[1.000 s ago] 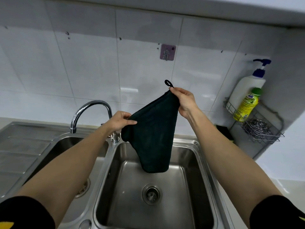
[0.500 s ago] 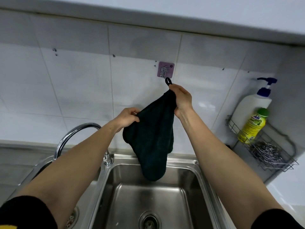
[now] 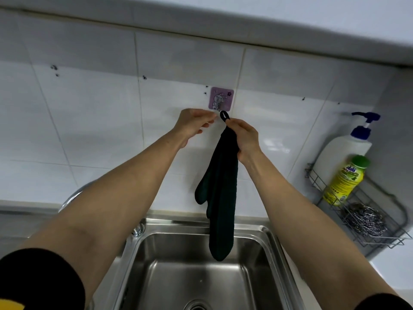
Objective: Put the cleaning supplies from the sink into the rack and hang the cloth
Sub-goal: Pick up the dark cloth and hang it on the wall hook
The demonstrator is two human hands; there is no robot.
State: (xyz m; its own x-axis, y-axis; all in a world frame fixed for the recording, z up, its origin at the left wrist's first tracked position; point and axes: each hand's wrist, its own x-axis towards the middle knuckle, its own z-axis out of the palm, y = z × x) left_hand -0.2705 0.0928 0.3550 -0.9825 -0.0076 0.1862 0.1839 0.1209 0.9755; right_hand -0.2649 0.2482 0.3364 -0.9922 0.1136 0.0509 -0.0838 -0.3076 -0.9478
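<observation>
A dark green cloth (image 3: pixel 220 198) hangs straight down over the sink (image 3: pixel 196 271). My right hand (image 3: pixel 244 139) pinches its top corner, and the black loop (image 3: pixel 224 115) sticks up just under the purple wall hook (image 3: pixel 221 98). My left hand (image 3: pixel 194 123) is beside the loop, fingers curled and blurred, holding nothing that I can make out. At the right, the wire rack (image 3: pixel 380 233) holds a white pump bottle (image 3: pixel 348 151), a yellow bottle with a green cap (image 3: pixel 345 179) and a steel scourer (image 3: pixel 365 218).
The faucet (image 3: pixel 73 198) arches behind my left forearm. White tiled wall fills the back, with a ledge overhead. A white counter edge shows at the lower right.
My left hand let go of the cloth's lower corner and rose beside the loop. My right hand kept the cloth's top corner just under the hook, and the cloth now hangs straight.
</observation>
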